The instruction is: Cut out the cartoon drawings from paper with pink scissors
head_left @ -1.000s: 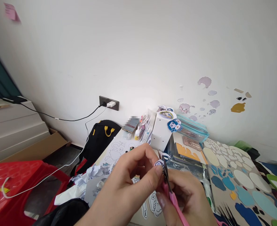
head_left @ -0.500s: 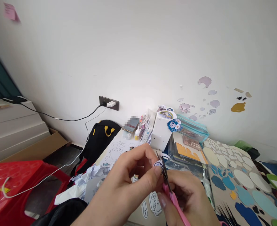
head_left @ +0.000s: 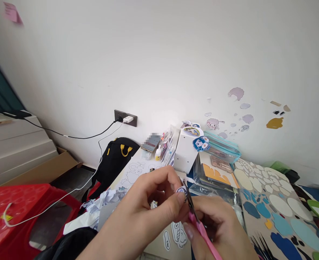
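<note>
My left hand (head_left: 151, 213) pinches a small printed paper cutout (head_left: 181, 193) between thumb and forefinger. The cutout is white with dark blue lines, partly covered by the thumb. In my right hand (head_left: 216, 224) is a pair of scissors (head_left: 201, 229) with pink handles and dark blades. The blades point up and away from me, right at the cutout's right edge. Beneath my hands, on the table, lie further white cutouts with black line drawings, among them an animal figure (head_left: 179, 234) and a narrow oval piece (head_left: 166, 241).
Paper scraps (head_left: 105, 202) heap up left of my hands, near a red stool (head_left: 35, 213) and a black backpack (head_left: 113, 162). A white box (head_left: 185, 151) and clear pouches (head_left: 221, 148) stand behind. At right lies a board of coloured cut shapes (head_left: 281, 216), with tweezers (head_left: 262, 247) close by.
The scissors and my right hand have shifted very slightly, with the blades now looking closer together. My left hand keeps its pinch on the cutout, almost in the same place.
</note>
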Motion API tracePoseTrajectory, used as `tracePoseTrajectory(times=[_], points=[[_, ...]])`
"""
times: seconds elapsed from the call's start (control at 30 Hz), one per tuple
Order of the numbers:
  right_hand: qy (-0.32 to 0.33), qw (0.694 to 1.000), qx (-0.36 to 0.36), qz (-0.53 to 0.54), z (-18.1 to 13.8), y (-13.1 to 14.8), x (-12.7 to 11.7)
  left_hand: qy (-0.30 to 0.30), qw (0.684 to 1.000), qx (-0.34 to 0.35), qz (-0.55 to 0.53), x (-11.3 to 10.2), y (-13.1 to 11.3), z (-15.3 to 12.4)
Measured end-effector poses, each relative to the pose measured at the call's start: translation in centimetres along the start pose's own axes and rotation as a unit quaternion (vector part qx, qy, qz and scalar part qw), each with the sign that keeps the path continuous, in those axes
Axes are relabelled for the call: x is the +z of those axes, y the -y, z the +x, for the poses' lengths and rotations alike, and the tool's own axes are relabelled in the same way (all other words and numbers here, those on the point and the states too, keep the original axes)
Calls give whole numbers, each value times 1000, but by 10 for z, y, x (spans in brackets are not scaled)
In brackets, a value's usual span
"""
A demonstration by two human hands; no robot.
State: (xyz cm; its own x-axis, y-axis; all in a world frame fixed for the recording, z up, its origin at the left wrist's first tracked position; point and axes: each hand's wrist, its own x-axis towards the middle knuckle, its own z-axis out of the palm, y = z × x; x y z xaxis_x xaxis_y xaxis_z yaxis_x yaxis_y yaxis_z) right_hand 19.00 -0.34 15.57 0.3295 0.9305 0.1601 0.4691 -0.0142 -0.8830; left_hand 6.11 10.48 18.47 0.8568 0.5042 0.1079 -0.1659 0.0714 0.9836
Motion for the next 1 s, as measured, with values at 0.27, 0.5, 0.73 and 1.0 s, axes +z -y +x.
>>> tracePoseTrajectory(times=[0.27, 0.5, 0.73, 1.0], points=[[49, 998, -36, -31, 2, -2, -8, 25, 1000, -4, 10, -2, 3, -1], [65, 997, 1, -41, 1, 2, -11, 32, 999, 3, -1, -5, 8, -2], [50, 998, 16, -46, 0, 1, -10, 34, 999, 5, 15, -7, 8, -4], [64, 997, -1, -52, 2, 5, -11, 32, 999, 1, 27, -7, 6, -2]])
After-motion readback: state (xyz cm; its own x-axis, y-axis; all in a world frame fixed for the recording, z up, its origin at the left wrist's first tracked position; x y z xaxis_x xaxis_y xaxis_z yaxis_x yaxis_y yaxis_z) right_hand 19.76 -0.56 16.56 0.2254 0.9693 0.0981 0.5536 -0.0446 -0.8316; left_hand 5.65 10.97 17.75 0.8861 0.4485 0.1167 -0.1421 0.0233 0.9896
